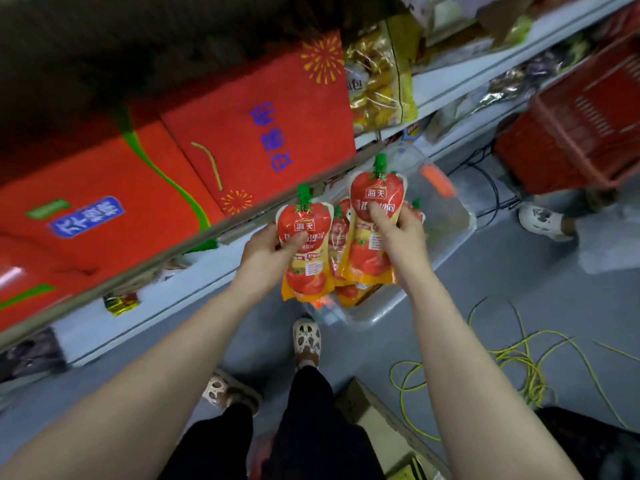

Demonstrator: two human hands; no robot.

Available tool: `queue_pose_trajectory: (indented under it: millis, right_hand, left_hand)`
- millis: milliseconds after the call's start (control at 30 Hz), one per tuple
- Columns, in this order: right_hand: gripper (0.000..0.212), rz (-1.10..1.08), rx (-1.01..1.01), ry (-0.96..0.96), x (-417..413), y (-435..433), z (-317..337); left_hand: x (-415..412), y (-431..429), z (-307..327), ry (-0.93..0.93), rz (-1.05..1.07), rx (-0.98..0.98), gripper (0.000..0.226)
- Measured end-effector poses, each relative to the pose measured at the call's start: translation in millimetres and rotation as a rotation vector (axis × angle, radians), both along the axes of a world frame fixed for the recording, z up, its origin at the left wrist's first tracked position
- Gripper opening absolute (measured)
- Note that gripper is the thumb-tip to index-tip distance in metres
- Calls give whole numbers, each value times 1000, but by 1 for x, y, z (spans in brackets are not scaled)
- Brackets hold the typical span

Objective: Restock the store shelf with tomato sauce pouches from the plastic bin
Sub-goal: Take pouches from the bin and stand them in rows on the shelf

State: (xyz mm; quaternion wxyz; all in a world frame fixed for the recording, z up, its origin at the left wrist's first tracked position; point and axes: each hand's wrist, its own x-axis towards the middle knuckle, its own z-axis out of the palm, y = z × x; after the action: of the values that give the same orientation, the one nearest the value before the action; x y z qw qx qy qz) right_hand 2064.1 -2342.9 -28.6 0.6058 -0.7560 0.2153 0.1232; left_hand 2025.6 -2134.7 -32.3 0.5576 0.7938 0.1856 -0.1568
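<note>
Two pouches gripped upright, one in each hand, above the bin.

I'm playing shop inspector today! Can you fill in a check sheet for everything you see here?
Surface: grey floor; shelf along the left.
Job's things: one sauce pouch in the left hand, another pouch in the right hand, both held above the clear bin on the floor; more pouches lie in the bin.
Clutter: cardboard box by the person's feet; red basket at the right.
Grippers: left hand and right hand each closed on a pouch.
Cables: yellow cord loose on the floor; black cable near the basket.
Surroundings: red boxes on the shelf; another person's shoe.
</note>
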Motion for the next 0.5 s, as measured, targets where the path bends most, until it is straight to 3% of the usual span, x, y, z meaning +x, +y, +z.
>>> queue_pose_trajectory:
  millis: [100, 267, 500]
  right_hand:
    - [25, 51, 18, -101, -16, 42, 44]
    - [23, 185, 71, -263, -47, 128, 113]
    - [16, 374, 157, -509, -75, 254, 208]
  left_hand:
    - [-29, 44, 41, -87, 92, -52, 30]
    - [-76, 136, 101, -229, 177, -59, 68]
    - [-134, 255, 196, -510, 277, -57, 37]
